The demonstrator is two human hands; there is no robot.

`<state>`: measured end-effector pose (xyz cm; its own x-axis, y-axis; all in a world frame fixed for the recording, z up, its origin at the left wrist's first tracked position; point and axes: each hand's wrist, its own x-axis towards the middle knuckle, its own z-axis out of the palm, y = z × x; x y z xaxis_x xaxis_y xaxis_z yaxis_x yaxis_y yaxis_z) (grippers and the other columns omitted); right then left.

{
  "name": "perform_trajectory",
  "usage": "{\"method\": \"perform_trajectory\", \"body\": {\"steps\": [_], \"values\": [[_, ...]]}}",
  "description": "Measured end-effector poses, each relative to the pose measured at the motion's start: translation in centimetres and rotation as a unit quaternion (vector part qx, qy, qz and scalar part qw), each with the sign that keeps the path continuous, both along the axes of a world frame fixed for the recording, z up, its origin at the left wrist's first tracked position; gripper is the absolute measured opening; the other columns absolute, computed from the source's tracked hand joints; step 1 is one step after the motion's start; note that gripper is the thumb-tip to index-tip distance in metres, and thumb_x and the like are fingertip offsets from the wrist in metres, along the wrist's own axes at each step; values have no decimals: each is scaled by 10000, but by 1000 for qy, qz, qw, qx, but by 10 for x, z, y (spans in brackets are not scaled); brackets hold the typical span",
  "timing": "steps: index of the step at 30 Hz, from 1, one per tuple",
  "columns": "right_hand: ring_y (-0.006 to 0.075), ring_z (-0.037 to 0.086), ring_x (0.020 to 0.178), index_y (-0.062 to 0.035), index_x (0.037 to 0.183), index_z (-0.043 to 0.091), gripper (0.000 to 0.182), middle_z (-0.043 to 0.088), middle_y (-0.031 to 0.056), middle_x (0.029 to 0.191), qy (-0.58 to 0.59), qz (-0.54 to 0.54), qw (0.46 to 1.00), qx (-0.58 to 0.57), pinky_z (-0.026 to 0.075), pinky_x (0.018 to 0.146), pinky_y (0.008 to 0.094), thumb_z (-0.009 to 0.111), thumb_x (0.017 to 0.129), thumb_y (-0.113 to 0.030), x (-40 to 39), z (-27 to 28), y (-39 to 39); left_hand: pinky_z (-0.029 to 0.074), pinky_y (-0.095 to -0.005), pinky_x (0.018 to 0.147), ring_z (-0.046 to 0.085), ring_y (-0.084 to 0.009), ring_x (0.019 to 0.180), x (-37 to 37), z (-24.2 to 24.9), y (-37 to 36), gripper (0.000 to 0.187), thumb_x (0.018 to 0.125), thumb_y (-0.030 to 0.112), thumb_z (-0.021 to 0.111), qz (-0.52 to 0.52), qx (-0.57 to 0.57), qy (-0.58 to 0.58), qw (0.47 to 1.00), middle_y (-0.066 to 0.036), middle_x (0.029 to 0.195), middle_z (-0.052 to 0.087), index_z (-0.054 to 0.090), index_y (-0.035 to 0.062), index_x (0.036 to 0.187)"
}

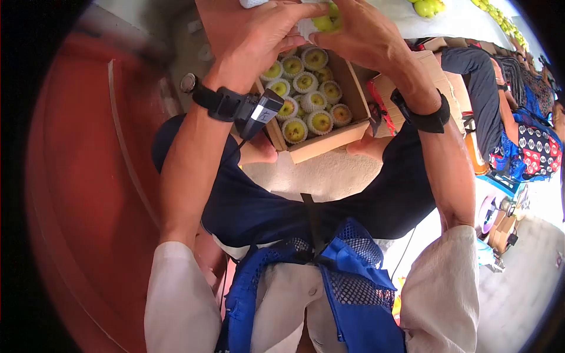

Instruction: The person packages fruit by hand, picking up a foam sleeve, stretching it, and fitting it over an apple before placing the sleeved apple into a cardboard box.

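Above the cardboard box, both my hands meet around a yellow-green apple (324, 23). A white foam net (306, 27) covers its left side. My left hand (263, 32) pinches the net, its fingers reaching toward the fruit. From the right, my right hand (366, 36) is closed on the apple, its fingertips partly cut off by the top edge of view. Below them, the open cardboard box (363, 119) holds several netted apples (319, 122), packed close together with their tops showing.
A white-covered table (456, 23) at the upper right carries green fruit (428, 7). Cardboard (421, 76) stands right of the box. Another person (479, 82) sits farther right. A red surface (88, 194) fills the left side. My knees flank the box.
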<state>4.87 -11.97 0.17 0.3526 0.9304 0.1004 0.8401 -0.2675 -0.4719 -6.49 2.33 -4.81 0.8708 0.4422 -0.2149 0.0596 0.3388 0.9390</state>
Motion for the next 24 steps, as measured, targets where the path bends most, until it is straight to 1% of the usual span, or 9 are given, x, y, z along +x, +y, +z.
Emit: {"method": "perform_trajectory", "body": {"steps": [2,3,5,7,11,13,16,20,24], "values": [[498,623,1085,-108,1386,464,676,610,269,1233,7,-18,1000,-21,518,896,533,764,810,-294,-3,-3,0,465,-243,649,589,-128,803,-7,14,-8,476,939,313,733,22,15,54,998,-38,981,629,568,-25,1232],[498,623,1085,-108,1386,464,676,610,269,1233,8,-14,1000,-24,518,896,533,764,810,-294,-2,-13,0,469,-249,688,590,-139,858,-13,19,-12,540,912,367,756,42,80,68,994,-52,1032,624,568,-30,1227],[389,663,1096,-121,1380,563,680,665,227,1200,-30,-39,999,-18,531,918,455,752,787,-394,3,-44,-4,473,-256,727,590,-150,913,-18,22,-6,604,885,420,778,65,140,86,984,-66,1082,619,567,-35,1222],[395,665,1084,-130,1375,563,680,667,220,1191,2,-27,999,-44,530,923,456,745,768,-376,4,-65,-14,471,-295,804,585,-166,967,-20,19,12,629,885,450,762,39,209,30,977,-75,1125,606,567,-30,1242],[397,675,1050,-160,1371,560,687,688,203,1139,36,3,995,-88,530,919,469,742,742,-369,13,-124,-25,471,-328,854,628,-211,1012,-16,13,32,550,905,431,730,49,148,-81,984,-98,1107,656,634,-24,1197],[398,679,1037,-172,1392,535,714,705,209,1100,18,3,993,-114,533,901,484,735,741,-386,16,-149,-23,479,-312,836,646,-211,1022,-9,17,37,423,926,363,709,55,141,-51,987,-91,1071,680,664,-4,1132],[395,667,1100,-125,1411,508,723,704,233,1140,62,-40,951,-300,513,946,457,752,762,-332,14,-160,-18,486,-291,806,652,-184,999,-11,17,37,323,938,299,695,55,117,-78,989,-69,1053,684,665,18,1094],[404,648,1175,-212,1533,398,857,687,217,1228,12,5,926,-377,526,975,486,709,756,-396,32,-233,-31,489,-269,773,658,-163,960,-13,18,36,263,942,248,685,56,119,-108,985,-55,1038,685,662,21,1074],[407,639,1189,-170,1513,418,839,666,248,1252,-11,-23,924,-383,514,998,486,736,759,-352,32,-274,-45,499,-256,742,665,-164,927,-14,24,32,233,954,205,663,77,99,-107,986,-69,1025,686,659,3,1070]]}}
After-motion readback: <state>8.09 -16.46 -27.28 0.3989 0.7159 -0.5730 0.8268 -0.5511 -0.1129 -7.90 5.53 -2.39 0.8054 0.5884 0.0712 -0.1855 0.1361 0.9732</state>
